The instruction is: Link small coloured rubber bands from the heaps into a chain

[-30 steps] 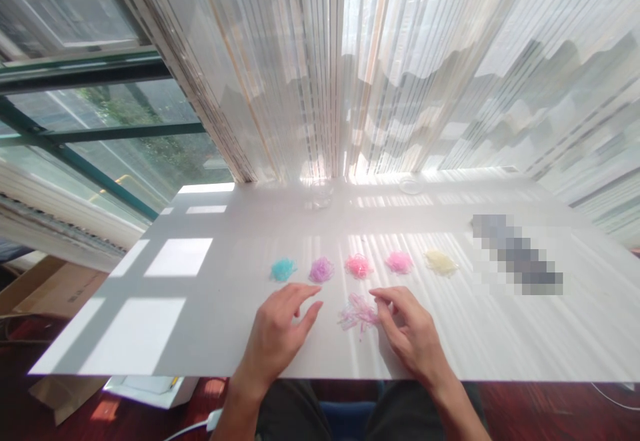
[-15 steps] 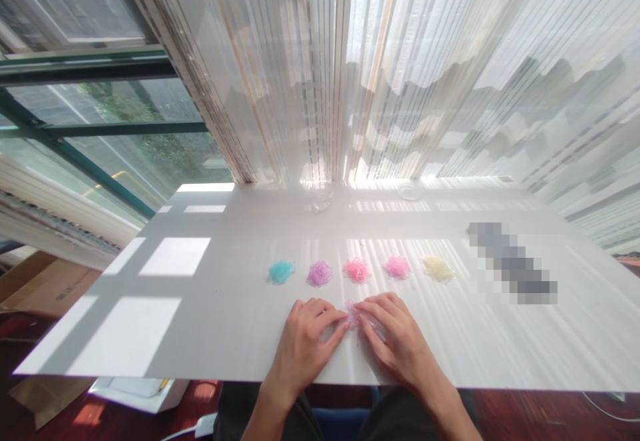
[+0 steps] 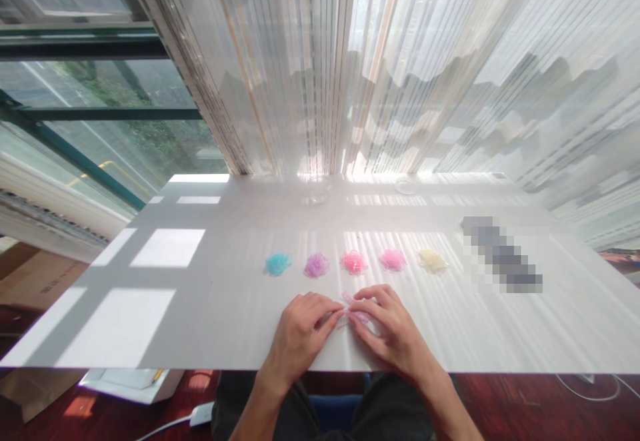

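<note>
A small loose heap of pale pink-lilac rubber bands point(image 3: 359, 318) lies on the table between my hands, partly covered by fingers. My left hand point(image 3: 303, 331) is closed in a pinch at the heap's left side, thumb against forefinger. From the right, my right hand point(image 3: 393, 328) pinches into the same heap, its fingertips almost meeting the left ones. The exact strands in each pinch are too small to tell. Beyond the hands runs a row of similar piles: teal point(image 3: 278, 263), purple point(image 3: 317, 266), coral red point(image 3: 354, 262), pink point(image 3: 393, 260) and pale yellow point(image 3: 432, 260).
A clear round container point(image 3: 319, 191) and a clear lid-like disc point(image 3: 405, 187) stand near the back edge of the white table point(image 3: 240, 321). A blurred-out dark object point(image 3: 503, 254) lies at right. Striped curtains point(image 3: 290, 81) hang behind.
My fingertips have shifted slightly on the heap, and more of its lower strands show. The whole view has tilted a little; the row of piles is unchanged.
</note>
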{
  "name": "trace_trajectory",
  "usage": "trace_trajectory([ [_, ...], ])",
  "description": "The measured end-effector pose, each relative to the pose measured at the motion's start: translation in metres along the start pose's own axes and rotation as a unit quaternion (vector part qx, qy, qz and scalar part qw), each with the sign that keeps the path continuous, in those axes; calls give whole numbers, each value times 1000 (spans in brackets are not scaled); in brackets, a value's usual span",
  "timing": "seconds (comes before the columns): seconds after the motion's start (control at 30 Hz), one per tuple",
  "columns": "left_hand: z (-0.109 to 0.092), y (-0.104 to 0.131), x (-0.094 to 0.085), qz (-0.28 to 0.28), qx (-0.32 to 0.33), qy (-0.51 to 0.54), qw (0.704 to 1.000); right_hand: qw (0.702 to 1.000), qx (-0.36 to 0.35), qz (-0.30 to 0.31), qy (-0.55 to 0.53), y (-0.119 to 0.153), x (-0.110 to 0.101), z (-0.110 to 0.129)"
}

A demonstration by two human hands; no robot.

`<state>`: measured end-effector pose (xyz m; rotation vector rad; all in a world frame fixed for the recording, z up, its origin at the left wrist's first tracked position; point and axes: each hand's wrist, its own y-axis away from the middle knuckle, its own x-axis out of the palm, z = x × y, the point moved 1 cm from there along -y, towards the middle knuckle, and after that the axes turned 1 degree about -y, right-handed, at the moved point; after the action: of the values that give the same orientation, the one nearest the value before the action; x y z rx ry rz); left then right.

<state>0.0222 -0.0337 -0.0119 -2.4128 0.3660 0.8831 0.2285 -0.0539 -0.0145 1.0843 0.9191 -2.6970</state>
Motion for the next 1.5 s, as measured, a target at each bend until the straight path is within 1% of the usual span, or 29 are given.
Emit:
trace_trajectory([
  [0.17,-1,0,0,-5,20,15,1000,999,-2,-31,-10,1,0,-1],
  [0.33,-2,0,0,10,51,2,999,1000,-16,-8,-3,0,2,-3],
  [0.4,-1,0,0,10,54,-2,998,1000,-27,-9,-10,0,3,-4],
  [0.53,0,0,0,4,38,2,999,999,-24,-26,-26,-1,3,-6],
  [0.7,0,0,1,0,23,2,1000,998,19,-59,-29,-1,-1,-5],
  [0.83,-1,0,0,-7,9,-2,1000,997,40,-64,-19,-1,-3,-3],
  [1.07,-6,-4,3,-49,-6,11,999,997,9,-71,-28,-4,-3,0],
  [1.2,-8,-5,5,-48,5,47,998,997,-6,-72,-37,-5,-4,0],
  [1.33,-7,-5,4,-44,5,93,995,997,-4,-68,-44,-5,-5,1],
  [1.5,-6,-5,4,-27,5,96,995,996,4,-66,-56,-4,-5,2],
])
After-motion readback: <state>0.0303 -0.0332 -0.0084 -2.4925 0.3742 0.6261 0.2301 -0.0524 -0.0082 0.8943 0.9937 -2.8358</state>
